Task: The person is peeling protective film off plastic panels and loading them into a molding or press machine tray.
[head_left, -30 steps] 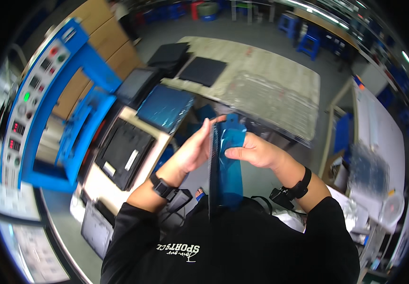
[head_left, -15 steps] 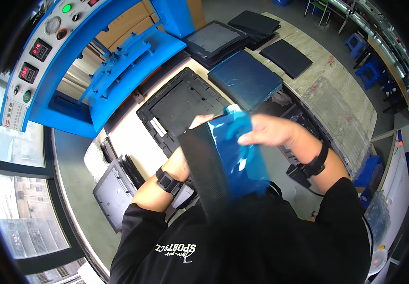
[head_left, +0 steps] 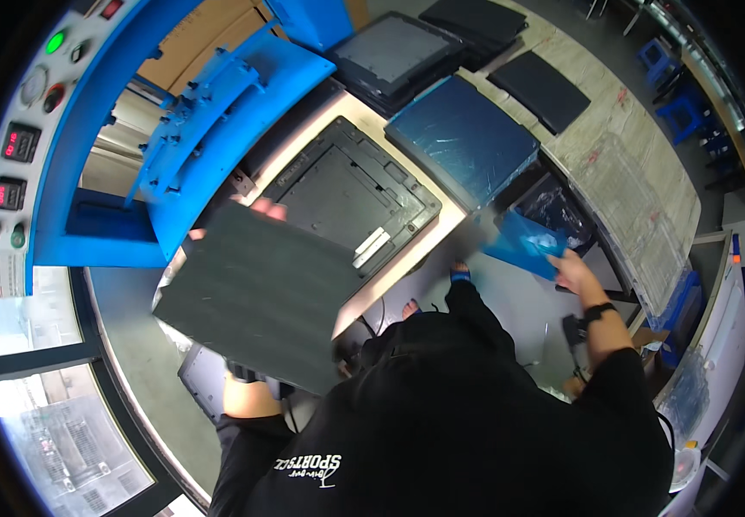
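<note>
A flat dark grey panel point(head_left: 256, 293) is held up at the left by my left hand point(head_left: 270, 208). Only its fingertips show over the panel's far edge; the rest is behind it. Out to the right, my right hand point(head_left: 575, 274) pinches a sheet of translucent blue film point(head_left: 521, 245), apart from the panel and slightly blurred. Beyond the held panel, a black moulded frame point(head_left: 316, 185) with a recessed middle lies on the pale worktop point(head_left: 407, 265). A small white strip point(head_left: 372, 248) is on that frame.
A blue press point(head_left: 243, 121) with a control panel point(head_left: 24, 146) stands at the left. Behind the worktop are a film-covered stack point(head_left: 463, 142) and stacked black panels point(head_left: 390, 65). Another black panel point(head_left: 540, 90) lies on a marble-patterned table point(head_left: 631, 146). Below the stack is a dark bin point(head_left: 553, 211).
The blue film has come off the panel and moved right with my right hand. My left hand has swung the panel left, its grey face now turned upward.
</note>
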Available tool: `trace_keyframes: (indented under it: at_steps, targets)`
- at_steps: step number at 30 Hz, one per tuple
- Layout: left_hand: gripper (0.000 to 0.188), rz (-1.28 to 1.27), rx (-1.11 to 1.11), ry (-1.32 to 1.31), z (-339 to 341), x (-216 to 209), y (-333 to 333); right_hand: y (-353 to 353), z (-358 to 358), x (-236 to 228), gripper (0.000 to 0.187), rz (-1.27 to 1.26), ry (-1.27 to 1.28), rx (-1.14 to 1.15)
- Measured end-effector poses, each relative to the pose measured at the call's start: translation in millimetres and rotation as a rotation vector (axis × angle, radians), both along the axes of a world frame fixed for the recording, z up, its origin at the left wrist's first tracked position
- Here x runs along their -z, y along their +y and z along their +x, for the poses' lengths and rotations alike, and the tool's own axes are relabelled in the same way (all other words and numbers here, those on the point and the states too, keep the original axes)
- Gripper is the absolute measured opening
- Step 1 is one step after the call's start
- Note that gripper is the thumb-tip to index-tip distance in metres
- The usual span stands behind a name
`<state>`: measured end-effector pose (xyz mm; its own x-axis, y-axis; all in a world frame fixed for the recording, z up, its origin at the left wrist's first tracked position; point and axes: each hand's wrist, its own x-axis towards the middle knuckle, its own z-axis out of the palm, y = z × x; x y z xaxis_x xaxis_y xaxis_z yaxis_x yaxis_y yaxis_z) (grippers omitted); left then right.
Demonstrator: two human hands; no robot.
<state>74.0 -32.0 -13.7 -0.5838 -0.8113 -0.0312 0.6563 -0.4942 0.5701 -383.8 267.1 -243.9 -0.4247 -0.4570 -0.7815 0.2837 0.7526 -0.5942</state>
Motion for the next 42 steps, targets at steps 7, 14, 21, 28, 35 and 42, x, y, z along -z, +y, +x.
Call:
trace_keyframes:
  at_steps: [7, 14, 21, 28, 35, 42]
  targets:
    - [0.07, -0.274, 0.088, -0.158, 4.6, 2.4, -77.0, -155.5, 79.1, 269.6, 0.023, -0.278, -0.492, 0.198]
    - [0.073, -0.243, -0.162, -0.446, -4.5, 9.6, -43.4, -291.3, 173.9, 209.6, 0.022, -0.344, -0.522, -0.328]
    - [0.075, -0.112, -0.387, -0.471, -51.3, -14.1, -60.3, -189.9, 128.4, 188.5, 0.022, -0.401, -0.261, -0.836]
    - [0.078, 0.06, -0.496, -0.315, -66.9, -21.3, -5.5, -167.9, 76.7, 105.9, 0.023, -0.524, 0.039, -1.553]
    - [0.067, 0.087, -0.35, -0.085, -47.4, 7.3, -14.0, -215.9, 118.3, -139.9, 0.043, -0.679, -0.469, -1.073]
    - [0.063, -0.633, -0.754, -0.976, 3.2, 47.1, -40.8, -279.7, 179.1, -150.1, 0.065, -0.598, -0.516, -0.526]
